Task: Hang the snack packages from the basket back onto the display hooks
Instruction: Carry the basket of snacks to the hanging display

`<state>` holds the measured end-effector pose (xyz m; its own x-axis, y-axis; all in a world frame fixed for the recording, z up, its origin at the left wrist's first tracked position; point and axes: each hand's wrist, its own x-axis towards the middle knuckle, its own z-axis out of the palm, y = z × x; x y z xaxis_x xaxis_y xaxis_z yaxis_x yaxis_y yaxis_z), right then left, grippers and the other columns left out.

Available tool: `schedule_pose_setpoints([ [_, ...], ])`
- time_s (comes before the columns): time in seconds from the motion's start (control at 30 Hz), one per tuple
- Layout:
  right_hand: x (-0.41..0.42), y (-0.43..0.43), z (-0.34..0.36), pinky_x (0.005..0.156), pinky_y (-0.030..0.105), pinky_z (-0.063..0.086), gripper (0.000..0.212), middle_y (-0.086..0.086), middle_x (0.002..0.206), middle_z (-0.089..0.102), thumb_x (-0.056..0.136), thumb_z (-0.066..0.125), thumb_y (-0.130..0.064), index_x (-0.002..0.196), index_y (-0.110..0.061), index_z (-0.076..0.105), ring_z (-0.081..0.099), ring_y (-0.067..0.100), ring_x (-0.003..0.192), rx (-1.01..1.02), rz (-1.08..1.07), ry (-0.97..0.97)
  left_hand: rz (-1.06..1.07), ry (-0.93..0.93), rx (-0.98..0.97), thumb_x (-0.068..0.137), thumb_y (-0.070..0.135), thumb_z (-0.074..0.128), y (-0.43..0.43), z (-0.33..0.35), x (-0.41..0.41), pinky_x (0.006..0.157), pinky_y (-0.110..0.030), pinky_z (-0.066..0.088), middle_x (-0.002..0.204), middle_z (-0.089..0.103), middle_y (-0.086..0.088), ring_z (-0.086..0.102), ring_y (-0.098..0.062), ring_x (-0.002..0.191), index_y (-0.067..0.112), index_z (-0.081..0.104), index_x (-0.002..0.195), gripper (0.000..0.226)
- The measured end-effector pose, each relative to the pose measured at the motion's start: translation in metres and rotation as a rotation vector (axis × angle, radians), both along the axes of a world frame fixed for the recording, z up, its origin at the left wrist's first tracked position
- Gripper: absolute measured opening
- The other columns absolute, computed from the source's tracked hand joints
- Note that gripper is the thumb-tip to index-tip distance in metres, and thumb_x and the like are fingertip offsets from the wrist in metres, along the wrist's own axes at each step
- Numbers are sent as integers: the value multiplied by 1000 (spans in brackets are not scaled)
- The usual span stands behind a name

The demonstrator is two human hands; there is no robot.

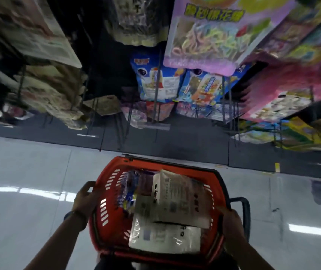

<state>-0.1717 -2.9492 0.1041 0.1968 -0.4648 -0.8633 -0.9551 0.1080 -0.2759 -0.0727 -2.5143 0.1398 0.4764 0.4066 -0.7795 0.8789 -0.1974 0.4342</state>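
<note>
Glossy shop floor runs beneath the display hooks (156, 94). Your left hand (84, 197) and right hand (232, 225) hold the red basket (107, 221), fingers curled over its rim, with the snack packages (175, 199) lying inside. You're probably still positioning it; next, free one hand and lift a package.

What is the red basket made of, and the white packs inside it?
The red basket looks like hard moulded plastic, smooth and slightly shiny: its walls have neat rows of cut slots. The top white pack and the lower white pack look like thin plastic film, since the lower one shows glints and wrinkles. The picture is blurry, so coated paper is possible too.
</note>
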Motion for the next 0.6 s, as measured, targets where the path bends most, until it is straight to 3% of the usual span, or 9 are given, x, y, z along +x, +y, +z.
schedule_pose_setpoints([
  [0.07,2,5,-31,63,48,56,55,6,62,74,79,72,-63,96,-11,80,71,35,63,-11,-5,18,-25,29,-4,73,31,78,1,-38,5,64,-32,55,91,77,-20,69,-30,73,13,71,110,42],
  [0.13,6,4,-67,61,43,55,56,5,59,72,85,72,-65,92,-10,80,70,31,61,21,22,49,-52,54,-12,85,19,78,1,-76,12,64,-33,55,95,76,-20,69,-31,78,10,69,115,32],
  [0.23,8,-3,-135,90,57,64,64,11,89,82,68,85,-69,102,-15,82,79,37,86,79,-28,43,-100,71,20,94,10,73,3,-134,27,81,-45,61,105,75,-23,71,-34,90,12,66,114,22],
  [0.3,10,-15,-182,94,56,63,65,12,101,83,71,82,-68,109,-15,81,79,35,95,133,49,-9,-130,97,28,93,8,74,6,-165,34,94,-51,59,108,73,-23,69,-33,95,12,65,116,25],
  [0.37,26,-12,-192,88,51,61,63,18,98,82,66,80,-64,105,-16,81,79,37,91,84,18,47,-140,109,27,92,7,76,4,-192,37,96,-51,59,109,72,-22,69,-33,98,10,65,122,32],
  [0.47,31,-27,-246,88,51,62,70,13,91,82,65,72,-70,112,-19,77,79,38,87,65,27,48,-182,92,45,92,13,76,-2,-222,40,87,-39,53,109,69,-16,65,-31,96,12,64,131,41],
  [0.6,23,-33,-303,93,54,63,83,13,106,77,59,71,-62,127,-14,67,74,39,95,29,20,56,-179,30,31,74,39,79,-12,-256,41,95,-40,54,120,70,-14,65,-30,103,17,61,141,73],
])
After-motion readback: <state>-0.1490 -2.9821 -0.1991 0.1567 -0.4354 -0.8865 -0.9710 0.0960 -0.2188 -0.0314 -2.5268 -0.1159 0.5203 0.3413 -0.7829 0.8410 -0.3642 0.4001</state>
